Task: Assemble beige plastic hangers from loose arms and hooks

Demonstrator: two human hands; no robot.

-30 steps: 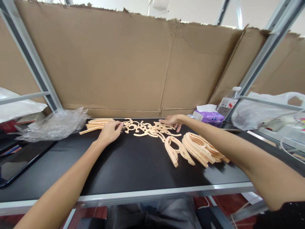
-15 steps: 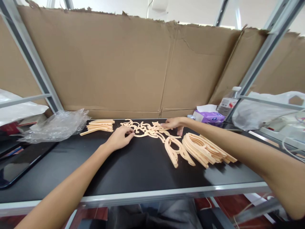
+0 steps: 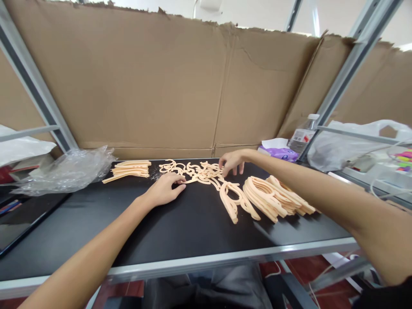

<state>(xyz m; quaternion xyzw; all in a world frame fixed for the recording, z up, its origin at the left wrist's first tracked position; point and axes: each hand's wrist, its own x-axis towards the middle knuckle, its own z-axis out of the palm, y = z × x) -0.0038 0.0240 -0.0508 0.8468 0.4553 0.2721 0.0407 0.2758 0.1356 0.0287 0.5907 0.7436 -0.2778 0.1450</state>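
Pale wooden curved cut-outs lie loose in a heap point(image 3: 199, 171) at the back middle of a black tabletop point(image 3: 180, 227). My left hand point(image 3: 165, 191) rests at the heap's near left edge, thumb and fingers pinched on a thin curved piece point(image 3: 193, 180). My right hand point(image 3: 232, 162) hovers over the heap's right side with fingers spread downward, touching the pieces. A neat stack of long curved strips point(image 3: 128, 169) lies left of the heap. A fanned stack of horseshoe-shaped pieces point(image 3: 273, 198) lies under my right forearm.
Torn cardboard point(image 3: 167, 86) walls the back of the table. Crumpled clear plastic point(image 3: 64, 171) sits at the left, with a purple tissue pack point(image 3: 278, 152) and a water bottle point(image 3: 301, 136) at the right. Metal frame posts point(image 3: 341, 73) stand on both sides.
My left hand slid right from the strip stack to the heap's near edge and pinched a curved piece. My right hand lifted its fingers over the heap.
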